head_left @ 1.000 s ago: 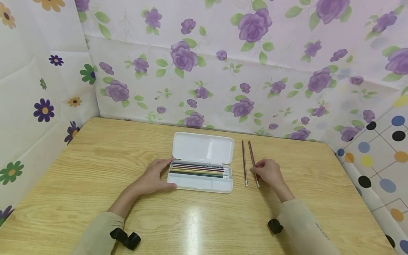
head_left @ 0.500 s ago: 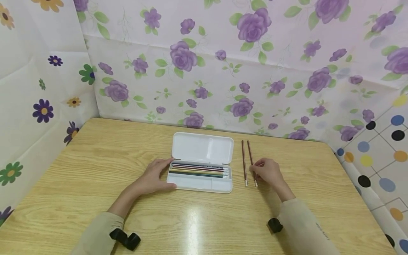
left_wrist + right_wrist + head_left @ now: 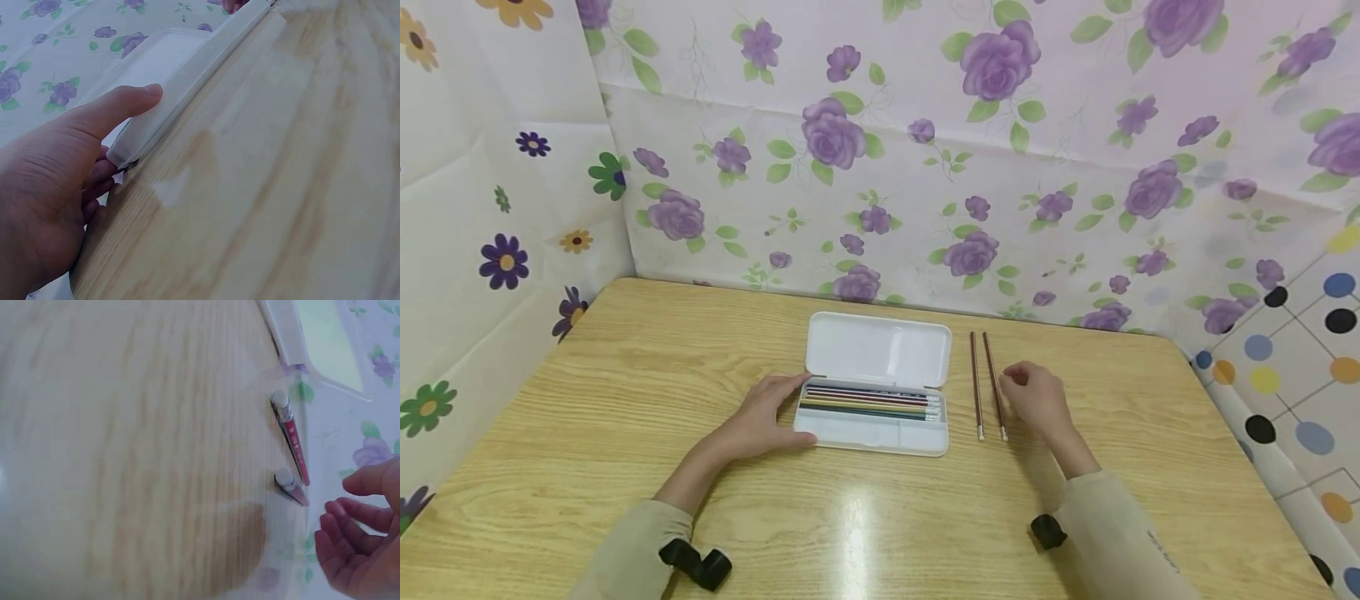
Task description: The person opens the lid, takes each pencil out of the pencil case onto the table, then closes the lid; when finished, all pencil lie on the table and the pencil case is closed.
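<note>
Beside pencils (image 3: 294,444) — right hand (image 3: 1037,402) loosely curled, seemingly apart.

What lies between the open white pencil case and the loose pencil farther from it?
Another reddish pencil lies between the white case and the farther pencil, with bare tabletop on either side, as the head view shows.

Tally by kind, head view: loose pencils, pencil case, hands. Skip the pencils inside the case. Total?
Loose pencils: 2
Open pencil case: 1
Left hand plus right hand: 2
Total: 5
</note>
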The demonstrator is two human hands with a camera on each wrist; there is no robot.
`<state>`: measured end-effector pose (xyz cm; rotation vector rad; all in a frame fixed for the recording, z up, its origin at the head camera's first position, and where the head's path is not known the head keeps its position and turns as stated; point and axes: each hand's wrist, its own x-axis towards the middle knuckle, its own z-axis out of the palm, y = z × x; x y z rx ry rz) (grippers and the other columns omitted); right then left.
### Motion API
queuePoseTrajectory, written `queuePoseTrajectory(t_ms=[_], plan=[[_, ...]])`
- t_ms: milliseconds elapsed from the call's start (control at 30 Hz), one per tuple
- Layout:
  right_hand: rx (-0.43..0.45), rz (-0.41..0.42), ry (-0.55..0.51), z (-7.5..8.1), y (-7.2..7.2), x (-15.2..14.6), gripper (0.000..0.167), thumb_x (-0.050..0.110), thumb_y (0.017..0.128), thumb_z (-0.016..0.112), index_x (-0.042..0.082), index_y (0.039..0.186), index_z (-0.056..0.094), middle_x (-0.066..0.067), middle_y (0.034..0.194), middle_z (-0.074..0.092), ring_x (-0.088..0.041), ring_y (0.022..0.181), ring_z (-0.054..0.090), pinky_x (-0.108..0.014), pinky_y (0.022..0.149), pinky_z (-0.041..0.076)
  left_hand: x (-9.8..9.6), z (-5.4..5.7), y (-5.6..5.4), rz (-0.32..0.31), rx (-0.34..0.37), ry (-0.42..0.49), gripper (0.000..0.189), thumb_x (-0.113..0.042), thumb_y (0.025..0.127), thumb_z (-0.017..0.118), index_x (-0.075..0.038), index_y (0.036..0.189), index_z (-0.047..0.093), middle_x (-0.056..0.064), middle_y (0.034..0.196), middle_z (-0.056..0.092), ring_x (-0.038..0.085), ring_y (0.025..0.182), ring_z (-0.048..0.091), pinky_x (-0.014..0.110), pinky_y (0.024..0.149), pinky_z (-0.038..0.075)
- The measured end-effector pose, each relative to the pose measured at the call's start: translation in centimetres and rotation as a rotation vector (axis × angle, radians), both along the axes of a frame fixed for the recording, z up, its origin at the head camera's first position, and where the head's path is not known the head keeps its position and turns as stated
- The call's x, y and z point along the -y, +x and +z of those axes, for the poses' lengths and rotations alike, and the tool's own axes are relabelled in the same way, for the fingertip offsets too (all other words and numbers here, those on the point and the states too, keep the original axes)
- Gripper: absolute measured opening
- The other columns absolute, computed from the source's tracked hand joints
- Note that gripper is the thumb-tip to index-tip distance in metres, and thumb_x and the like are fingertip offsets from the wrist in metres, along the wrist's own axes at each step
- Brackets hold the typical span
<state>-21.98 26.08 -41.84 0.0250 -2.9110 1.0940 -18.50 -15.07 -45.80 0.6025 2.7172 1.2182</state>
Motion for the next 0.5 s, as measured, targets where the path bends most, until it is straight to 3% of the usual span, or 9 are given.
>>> queuePoseTrajectory(t_ms=[133, 267, 500], plan=[[-0.079, 0.028, -0.012, 0.0, -0.1, 1.0, 0.025, 0.011, 0.095, 0.059, -0.006, 0.111, 0.065, -0.018, 0.102, 0.067, -0.032, 0.094, 0.062, -0.044, 0.080, 0.051, 0.1, 0.0, 0.0, 0.002, 0.006, 0.003, 0.098, -0.044, 0.073, 0.083, -0.004, 0.149, 0.036, 0.020, 0.139, 0.040, 0.040, 0.129, 0.030, 0.063, 0.101, 0.028], [-0.141, 0.110, -0.026, 0.2, 0.0, 2.4, 0.022, 0.007, 0.092, 0.063, -0.007, 0.109, 0.066, -0.015, 0.097, 0.067, -0.029, 0.090, 0.062, -0.043, 0.079, 0.052, 0.1, 0.0, 0.0, 0.002, 0.013, 0.005, 0.098, -0.045, 0.073, 0.083, -0.005, 0.149, 0.035, 0.019, 0.139, 0.039, 0.040, 0.129, 0.030, 0.063, 0.100, 0.028], [-0.164, 0.285, -0.036, 0.8, 0.6, 4.9, 0.017, 0.004, 0.089, 0.069, -0.003, 0.105, 0.070, -0.012, 0.096, 0.069, -0.025, 0.086, 0.065, -0.037, 0.076, 0.054, 0.1, -0.1, 0.0, -0.003, 0.009, 0.008, 0.097, -0.044, 0.074, 0.082, -0.005, 0.149, 0.035, 0.018, 0.139, 0.040, 0.039, 0.130, 0.029, 0.063, 0.100, 0.028]])
